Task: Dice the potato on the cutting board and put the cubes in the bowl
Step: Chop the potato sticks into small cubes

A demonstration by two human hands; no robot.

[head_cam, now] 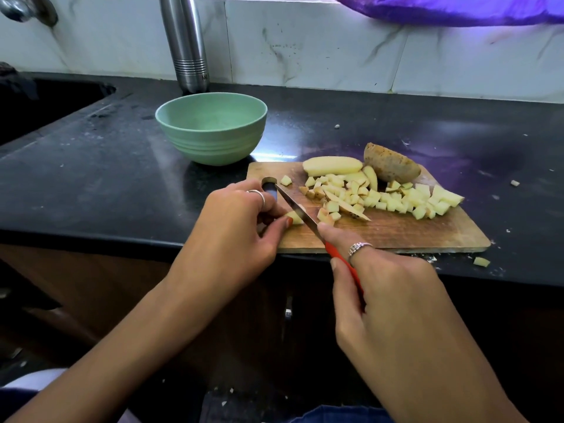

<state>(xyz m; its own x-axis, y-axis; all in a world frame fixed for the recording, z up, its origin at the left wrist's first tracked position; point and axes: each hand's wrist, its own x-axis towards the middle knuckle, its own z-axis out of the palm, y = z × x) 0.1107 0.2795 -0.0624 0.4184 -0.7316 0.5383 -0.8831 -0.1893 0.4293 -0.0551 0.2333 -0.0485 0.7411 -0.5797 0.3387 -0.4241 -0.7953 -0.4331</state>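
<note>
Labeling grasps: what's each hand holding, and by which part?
Right hand grips the knife by its red handle. Left hand pinches a small potato piece at its near end, by the fingertips.

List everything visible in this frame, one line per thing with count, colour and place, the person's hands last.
bowl: one, pale green, on the counter left of the board; no cubes visible inside
cutting board: one, wooden, at the counter's front edge
potato cubes: many, pale yellow, heaped mid-board
potato slab: one, pale, far edge of board
potato half: one, brown skin up, far right of board
knife: one, steel blade, red handle, across the board's left end
steel bottle: one, silver, behind the bowl
counter: one, black
left hand: pinches a potato piece
right hand: grips the knife handle
</note>
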